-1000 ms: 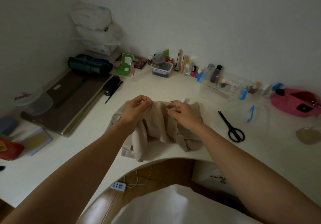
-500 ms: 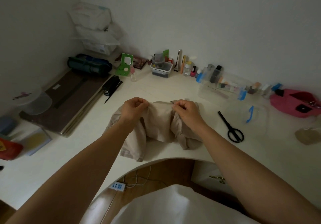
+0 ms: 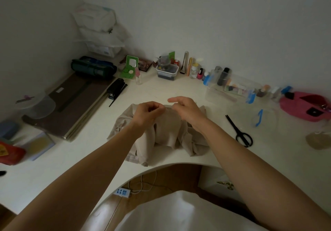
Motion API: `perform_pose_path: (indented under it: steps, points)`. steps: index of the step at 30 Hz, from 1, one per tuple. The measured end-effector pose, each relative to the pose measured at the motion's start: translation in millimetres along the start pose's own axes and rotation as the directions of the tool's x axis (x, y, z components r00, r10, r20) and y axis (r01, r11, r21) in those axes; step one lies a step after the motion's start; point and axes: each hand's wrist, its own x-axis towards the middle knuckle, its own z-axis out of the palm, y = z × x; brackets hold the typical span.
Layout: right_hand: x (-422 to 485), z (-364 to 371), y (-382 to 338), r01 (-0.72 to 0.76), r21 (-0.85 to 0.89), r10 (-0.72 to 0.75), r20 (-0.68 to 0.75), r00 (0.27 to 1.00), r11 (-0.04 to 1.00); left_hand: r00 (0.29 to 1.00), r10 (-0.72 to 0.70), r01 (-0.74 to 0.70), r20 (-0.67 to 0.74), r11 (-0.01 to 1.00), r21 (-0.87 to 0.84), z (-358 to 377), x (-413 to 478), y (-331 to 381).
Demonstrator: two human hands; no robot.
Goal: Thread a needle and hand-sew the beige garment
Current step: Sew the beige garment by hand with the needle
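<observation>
The beige garment (image 3: 166, 132) lies crumpled on the white desk (image 3: 179, 91), near the curved front edge. My left hand (image 3: 147, 112) is curled, with its fingertips pinching the garment's upper edge. My right hand (image 3: 186, 109) hovers just right of it over the same edge, its fingers stretched toward the left and blurred. I cannot make out a needle or thread, or whether the right fingers hold anything.
Black scissors (image 3: 240, 132) lie to the right of the garment. Further right are a clear lid with a blue clip (image 3: 259, 118) and a pink pouch (image 3: 308, 107). Bottles and clear boxes (image 3: 231, 89) line the back wall. A dark board (image 3: 71, 107) and a black stapler (image 3: 116, 87) lie on the left.
My right hand has let its pinch loosen and lifted, with fingers now reaching left. My left hand keeps its grip on the garment's edge. The fabric has shifted slightly.
</observation>
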Motion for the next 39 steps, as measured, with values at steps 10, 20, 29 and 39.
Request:
perform_pose_path:
  steps: [10, 20, 29, 39]
  points:
    - [-6, -1, 1, -0.085, 0.027, 0.080, 0.159, 0.984, 0.996, 0.998, 0.014, -0.014, 0.065, 1.000, 0.008, -6, -5, -2]
    - [-10, -6, 11, -0.039, 0.083, 0.035, 0.057, 0.998, 0.996, 0.997, -0.035, 0.024, 0.072, 0.989, 0.148, -6, -3, 2]
    - [-11, -11, 15, -0.066, 0.134, 0.050, 0.114, 0.992, 0.989, 0.995, -0.023, 0.013, 0.102, 0.996, 0.093, -4, -5, 3]
    - [-6, -11, 22, -0.052, 0.151, 0.053, -0.002, 0.999, 0.987, 0.996, -0.069, 0.056, 0.053, 0.977, 0.206, -13, 2, -6]
